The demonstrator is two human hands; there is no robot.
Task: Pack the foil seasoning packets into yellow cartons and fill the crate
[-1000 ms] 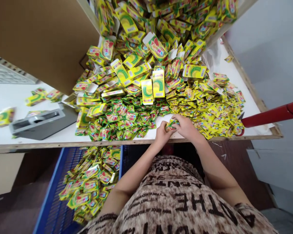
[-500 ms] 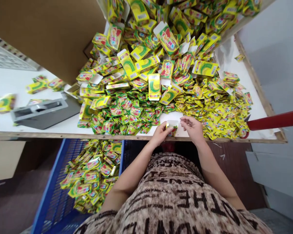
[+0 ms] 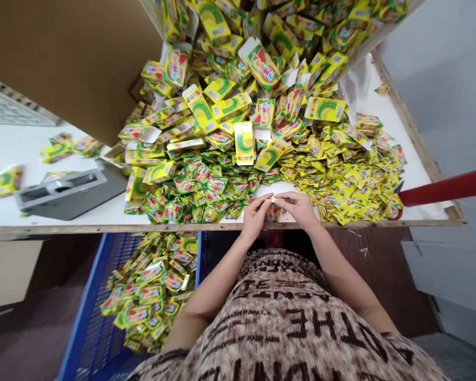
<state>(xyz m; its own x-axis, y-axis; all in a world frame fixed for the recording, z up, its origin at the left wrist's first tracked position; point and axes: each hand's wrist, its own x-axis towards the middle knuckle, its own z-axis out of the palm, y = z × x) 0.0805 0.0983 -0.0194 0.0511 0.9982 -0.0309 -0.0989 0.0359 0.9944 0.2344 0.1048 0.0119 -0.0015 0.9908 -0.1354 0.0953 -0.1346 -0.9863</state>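
A small yellow-and-green cardboard candy box [image 3: 273, 212] is held between my two hands at the table's front edge. My left hand [image 3: 255, 216] grips its left side, thumb and fingers closed on it. My right hand [image 3: 299, 209] pinches the top end from the right, fingertips close to those of the left. Between the fingertips the box's narrow yellow end shows; much of the box is covered by the fingers. Left of my hands lies a heap of green candy sachets [image 3: 200, 185]. To the right spreads a heap of yellow sachets [image 3: 349, 182].
Behind the sachets, a large pile of candy boxes [image 3: 222, 108] spills from a tilted container. A grey tape dispenser [image 3: 73, 193] and a few boxes stand left. A red bar [image 3: 446, 187] juts in from the right. Below the table, a blue crate [image 3: 88, 296] holds many boxes.
My right hand has moved left onto the box and now pinches its top. The box's white open end has gone from sight; a narrow yellow end shows instead. The view has shifted slightly.
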